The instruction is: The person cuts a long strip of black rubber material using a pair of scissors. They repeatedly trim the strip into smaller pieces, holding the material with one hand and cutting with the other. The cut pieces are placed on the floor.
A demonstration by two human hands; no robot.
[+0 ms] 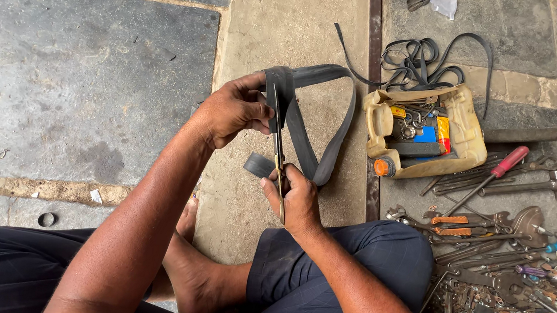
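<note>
We note a cut yellow jug (468, 141) of small parts right of us, blue and orange packets inside. Our left hand (235, 109) pinches the black rubber tube strip (312, 111); our right hand (298, 198) closes on scissors (279, 153), blades seemingly across the strip.

You have a single view, from the camera on your head, looking steeply down over your forearms and folded legs at the stone floor (75, 82). It sits close: your left hand (235, 109) and right hand (298, 198) fill the centre of the frame.
</note>
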